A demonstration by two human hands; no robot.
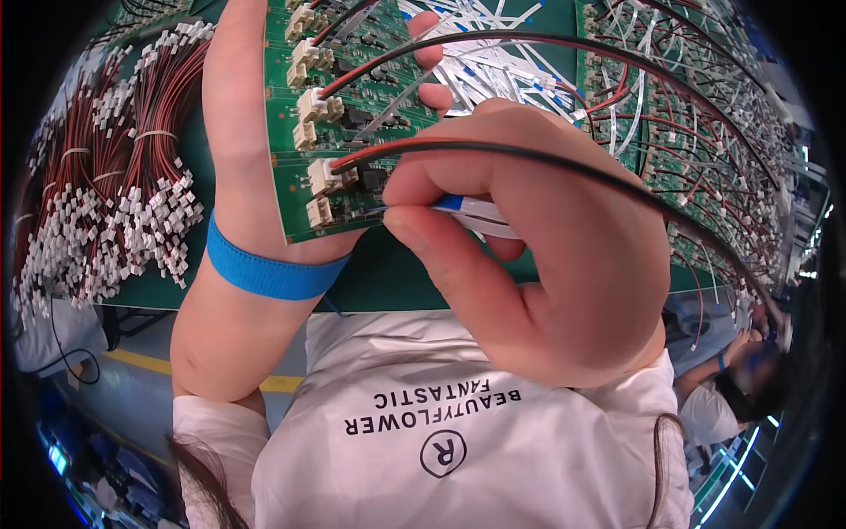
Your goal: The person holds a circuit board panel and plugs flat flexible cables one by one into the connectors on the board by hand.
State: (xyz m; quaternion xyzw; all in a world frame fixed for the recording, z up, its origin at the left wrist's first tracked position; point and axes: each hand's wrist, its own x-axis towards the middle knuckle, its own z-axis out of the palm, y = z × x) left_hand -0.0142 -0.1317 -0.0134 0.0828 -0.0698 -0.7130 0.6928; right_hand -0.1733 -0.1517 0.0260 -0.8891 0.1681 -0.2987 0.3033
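Note:
My left hand (238,115), with a blue band (275,269) round its wrist, holds a green circuit board panel (295,189) from behind. Its fingertips curl past the panel's far edge. Cream connectors (324,176) line the panel, and red-and-black wire pairs (511,148) run from some of them across to the right. Close over the panel's near end, my right hand (573,238) pinches a white flat ribbon cable (483,212) with a blue end between thumb and forefinger. The cable's tip is at the board's lower edge; whether it sits in a connector I cannot tell.
Bundled red-and-black wires with white plugs (159,159) lie on the green table at left. Loose white ribbon cables (493,62) are heaped behind the panel. More wired circuit boards (687,150) spread along the right. Another person (714,410) is at the lower right.

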